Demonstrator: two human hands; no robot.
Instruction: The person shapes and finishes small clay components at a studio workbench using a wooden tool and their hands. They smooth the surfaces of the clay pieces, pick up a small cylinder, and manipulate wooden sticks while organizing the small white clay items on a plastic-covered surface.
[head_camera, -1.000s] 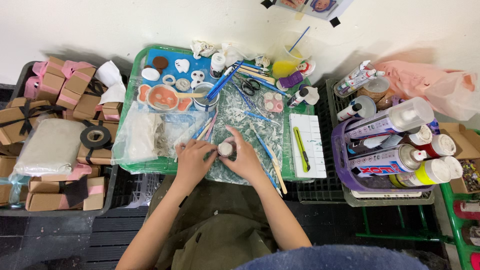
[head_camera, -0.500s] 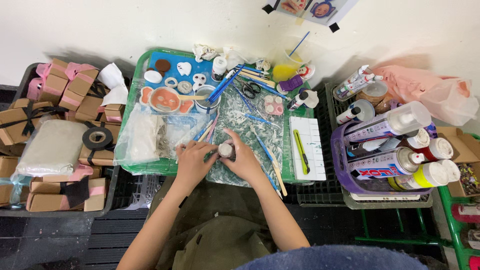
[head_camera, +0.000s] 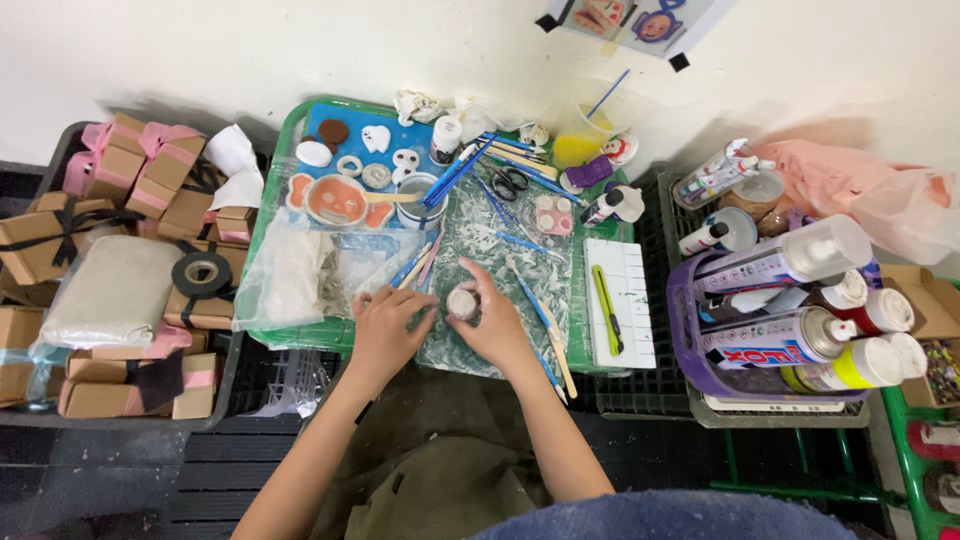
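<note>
On bench, centre: small pale clay piece (head_camera: 462, 302) held.
Gripped by right hand (head_camera: 497, 325) fingers; left hand (head_camera: 385, 322) touching from left, half-curled.

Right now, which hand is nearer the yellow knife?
Right. The right hand lies just left of the yellow knife, holding a small clay piece; the left hand is farther left, beyond it.

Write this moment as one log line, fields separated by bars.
left hand: touching clay piece | right hand: holding clay piece | surface: green tray | nearby: sculpting tools
</note>
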